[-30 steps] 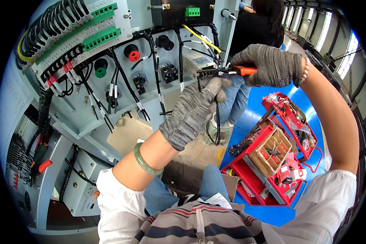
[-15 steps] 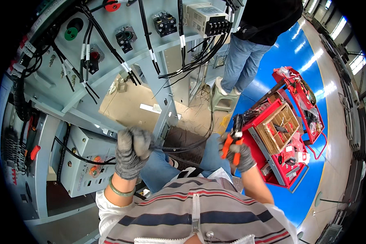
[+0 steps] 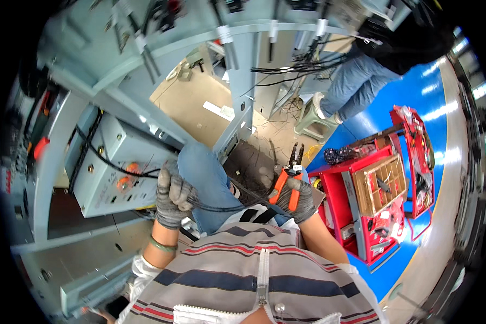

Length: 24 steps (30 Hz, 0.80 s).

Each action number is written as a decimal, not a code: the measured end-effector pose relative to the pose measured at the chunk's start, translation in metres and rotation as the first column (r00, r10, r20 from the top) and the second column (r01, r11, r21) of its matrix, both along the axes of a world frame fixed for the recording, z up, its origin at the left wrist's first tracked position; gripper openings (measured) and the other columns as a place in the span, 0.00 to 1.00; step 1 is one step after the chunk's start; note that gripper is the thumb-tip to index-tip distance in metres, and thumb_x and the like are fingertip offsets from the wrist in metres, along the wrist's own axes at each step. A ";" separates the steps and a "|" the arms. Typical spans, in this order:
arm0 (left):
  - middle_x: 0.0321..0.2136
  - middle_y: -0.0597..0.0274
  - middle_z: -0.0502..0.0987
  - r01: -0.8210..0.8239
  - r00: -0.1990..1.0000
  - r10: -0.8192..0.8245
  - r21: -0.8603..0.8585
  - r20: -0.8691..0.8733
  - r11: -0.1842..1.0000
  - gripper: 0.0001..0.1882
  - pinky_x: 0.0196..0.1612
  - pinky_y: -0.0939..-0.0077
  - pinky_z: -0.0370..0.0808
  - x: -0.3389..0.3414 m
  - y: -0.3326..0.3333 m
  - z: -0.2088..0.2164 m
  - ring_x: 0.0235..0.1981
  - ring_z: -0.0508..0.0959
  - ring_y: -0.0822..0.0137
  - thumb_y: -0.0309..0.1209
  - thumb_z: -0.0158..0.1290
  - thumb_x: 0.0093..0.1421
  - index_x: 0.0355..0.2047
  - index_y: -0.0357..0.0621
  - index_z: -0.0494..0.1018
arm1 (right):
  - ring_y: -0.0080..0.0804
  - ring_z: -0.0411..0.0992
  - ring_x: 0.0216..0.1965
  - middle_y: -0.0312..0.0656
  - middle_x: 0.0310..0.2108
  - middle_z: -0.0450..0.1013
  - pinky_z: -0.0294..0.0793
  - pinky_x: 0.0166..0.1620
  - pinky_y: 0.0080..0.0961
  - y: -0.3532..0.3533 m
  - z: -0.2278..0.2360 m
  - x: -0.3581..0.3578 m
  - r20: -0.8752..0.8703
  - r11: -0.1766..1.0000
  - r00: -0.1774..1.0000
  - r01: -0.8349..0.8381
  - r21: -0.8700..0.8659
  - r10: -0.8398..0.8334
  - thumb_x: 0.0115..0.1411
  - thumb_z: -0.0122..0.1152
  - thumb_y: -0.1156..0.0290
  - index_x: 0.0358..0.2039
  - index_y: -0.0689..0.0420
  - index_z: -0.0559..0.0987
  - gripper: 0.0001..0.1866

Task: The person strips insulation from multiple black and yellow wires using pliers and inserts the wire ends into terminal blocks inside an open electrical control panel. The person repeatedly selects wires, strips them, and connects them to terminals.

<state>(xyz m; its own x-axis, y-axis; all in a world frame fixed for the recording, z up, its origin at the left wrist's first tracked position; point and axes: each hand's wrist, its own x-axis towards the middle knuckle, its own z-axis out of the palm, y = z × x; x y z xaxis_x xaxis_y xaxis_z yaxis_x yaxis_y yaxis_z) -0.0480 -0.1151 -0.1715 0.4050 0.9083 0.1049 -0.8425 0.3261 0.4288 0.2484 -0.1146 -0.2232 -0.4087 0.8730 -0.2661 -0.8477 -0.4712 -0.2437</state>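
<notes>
My left hand [image 3: 173,198], in a grey knit glove, is closed around black cable [image 3: 221,208] over my left thigh. One stretch of cable runs from it towards the light grey box [image 3: 103,175] on the left. Another sags across my lap towards my right hand. My right hand [image 3: 303,201], gloved too, grips a wire stripper [image 3: 279,187] by its orange handles. The tool's dark jaws point up and away from me. I cannot tell whether the right hand also touches the cable. Orange-red round parts [image 3: 127,177] sit on the box's face.
A grey metal frame [image 3: 162,129] spans the left and far side, hung with black cables [image 3: 286,70]. At the right, a red tool cart [image 3: 336,202] carries a compartmented wooden box [image 3: 368,202]. A person in jeans [image 3: 356,86] stands on a pale green stool [image 3: 313,120].
The view has tilted down and turned, blurring the upper frame. My right hand has come inward and closer to my lap with the wire stripper. My left hand still grips the cable.
</notes>
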 end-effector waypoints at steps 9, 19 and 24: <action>0.06 0.72 0.47 -0.474 0.880 0.410 -0.394 -0.240 0.787 0.26 0.07 0.83 0.44 -0.089 -0.067 -0.026 0.05 0.43 0.78 0.50 0.36 0.65 0.14 0.48 0.55 | 0.49 0.64 0.52 0.52 0.52 0.64 0.65 0.51 0.42 0.004 0.005 -0.010 0.268 0.958 0.940 -0.253 0.137 0.210 0.43 0.64 0.64 0.51 0.57 0.67 0.33; 0.05 0.74 0.51 -0.843 0.534 0.737 -0.329 -0.416 0.425 0.25 0.07 0.83 0.43 -0.166 -0.252 0.012 0.05 0.46 0.78 0.50 0.36 0.65 0.14 0.50 0.60 | 0.44 0.64 0.53 0.52 0.55 0.61 0.66 0.51 0.37 0.009 -0.004 -0.072 0.343 0.776 0.723 -0.629 -0.032 0.600 0.43 0.63 0.72 0.53 0.61 0.65 0.33; 0.06 0.75 0.52 -0.863 0.378 0.637 -0.505 -0.672 -0.021 0.24 0.09 0.83 0.43 -0.194 -0.378 -0.068 0.06 0.47 0.76 0.57 0.42 0.59 0.16 0.55 0.64 | 0.46 0.67 0.48 0.50 0.49 0.66 0.68 0.49 0.41 0.007 -0.013 -0.060 0.317 0.821 0.765 -0.563 -0.091 0.560 0.43 0.61 0.73 0.52 0.63 0.65 0.32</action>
